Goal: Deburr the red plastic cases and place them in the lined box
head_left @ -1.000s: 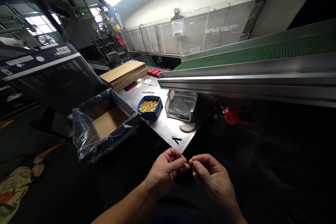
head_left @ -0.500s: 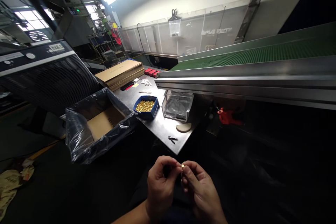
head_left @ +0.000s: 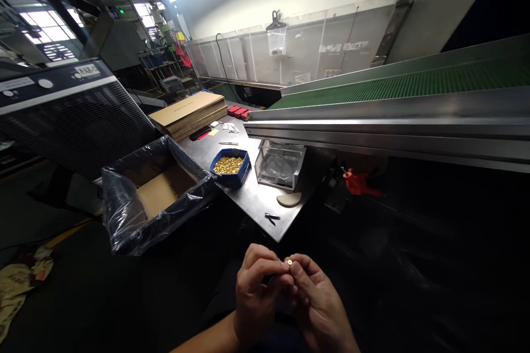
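Note:
My left hand (head_left: 257, 292) and my right hand (head_left: 318, 304) meet low in the view, below the near corner of the steel table (head_left: 256, 201). Their fingertips pinch one small brass ring-shaped part (head_left: 289, 262) between them. A blue tray (head_left: 230, 166) heaped with the same small brass parts sits on the table, well beyond both hands. A clear plastic box (head_left: 279, 164) stands to the right of that tray.
A cardboard box lined with a black plastic bag (head_left: 155, 193) stands left of the table. Tweezers (head_left: 272, 217) and a beige disc (head_left: 289, 199) lie near the table corner. A green conveyor belt (head_left: 406, 85) runs along the right. Stacked cardboard sheets (head_left: 189, 113) lie at the far end.
My hands came together from slightly apart and moved lower and closer to me; both now pinch the small brass part. The view shifted slightly.

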Demonstrator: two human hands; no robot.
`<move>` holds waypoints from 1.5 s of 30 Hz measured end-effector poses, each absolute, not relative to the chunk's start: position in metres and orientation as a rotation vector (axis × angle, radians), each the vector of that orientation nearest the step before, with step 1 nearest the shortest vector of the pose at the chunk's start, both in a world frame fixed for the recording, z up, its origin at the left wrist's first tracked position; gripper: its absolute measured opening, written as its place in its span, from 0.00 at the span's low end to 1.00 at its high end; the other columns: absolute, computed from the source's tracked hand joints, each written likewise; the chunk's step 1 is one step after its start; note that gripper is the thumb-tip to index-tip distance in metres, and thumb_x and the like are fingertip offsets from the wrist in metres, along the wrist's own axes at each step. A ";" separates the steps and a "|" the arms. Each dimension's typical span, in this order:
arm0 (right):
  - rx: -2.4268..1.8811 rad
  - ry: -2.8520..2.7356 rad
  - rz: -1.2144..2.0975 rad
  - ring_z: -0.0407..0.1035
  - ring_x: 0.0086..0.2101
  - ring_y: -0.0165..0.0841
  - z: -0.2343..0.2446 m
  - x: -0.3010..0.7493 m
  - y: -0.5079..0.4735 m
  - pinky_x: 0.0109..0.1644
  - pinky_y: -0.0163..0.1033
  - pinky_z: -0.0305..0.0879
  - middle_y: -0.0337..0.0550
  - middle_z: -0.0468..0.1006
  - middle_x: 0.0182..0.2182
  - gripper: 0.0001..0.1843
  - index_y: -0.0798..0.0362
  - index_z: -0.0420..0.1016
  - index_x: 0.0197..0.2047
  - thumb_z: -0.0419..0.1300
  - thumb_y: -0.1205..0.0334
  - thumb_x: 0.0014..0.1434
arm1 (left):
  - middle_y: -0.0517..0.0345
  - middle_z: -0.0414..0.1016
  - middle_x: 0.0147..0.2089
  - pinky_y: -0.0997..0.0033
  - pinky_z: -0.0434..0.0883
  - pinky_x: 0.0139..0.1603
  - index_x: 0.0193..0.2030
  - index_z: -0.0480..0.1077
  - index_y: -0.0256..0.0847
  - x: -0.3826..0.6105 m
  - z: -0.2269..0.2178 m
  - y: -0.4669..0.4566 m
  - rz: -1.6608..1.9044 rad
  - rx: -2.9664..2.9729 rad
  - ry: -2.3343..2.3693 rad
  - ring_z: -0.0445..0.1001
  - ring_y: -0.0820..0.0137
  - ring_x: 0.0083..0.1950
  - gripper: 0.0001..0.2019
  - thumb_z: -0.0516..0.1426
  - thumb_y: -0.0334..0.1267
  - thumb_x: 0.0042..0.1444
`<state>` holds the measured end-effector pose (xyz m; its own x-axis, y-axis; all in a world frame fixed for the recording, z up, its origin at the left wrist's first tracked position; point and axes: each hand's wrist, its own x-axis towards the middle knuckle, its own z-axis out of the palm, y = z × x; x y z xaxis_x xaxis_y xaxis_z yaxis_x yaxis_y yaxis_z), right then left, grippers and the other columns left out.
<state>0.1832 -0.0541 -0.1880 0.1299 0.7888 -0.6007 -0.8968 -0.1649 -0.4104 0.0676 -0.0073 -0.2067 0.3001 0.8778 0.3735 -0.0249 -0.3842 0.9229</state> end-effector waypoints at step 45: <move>-0.873 -0.319 1.656 0.54 0.24 0.22 -0.209 0.194 -0.067 0.30 0.32 0.49 0.35 0.63 0.22 0.21 0.54 0.77 0.29 0.77 0.48 0.41 | 0.48 0.79 0.42 0.71 0.80 0.45 0.46 0.80 0.38 0.050 -0.175 0.033 0.894 1.766 0.274 0.80 0.67 0.42 0.09 0.66 0.35 0.60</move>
<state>0.1937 -0.0671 -0.2086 -0.0431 0.9276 -0.3712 -0.7231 -0.2853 -0.6291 0.0495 0.0334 -0.1749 0.6903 0.5786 0.4344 -0.2353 -0.3883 0.8910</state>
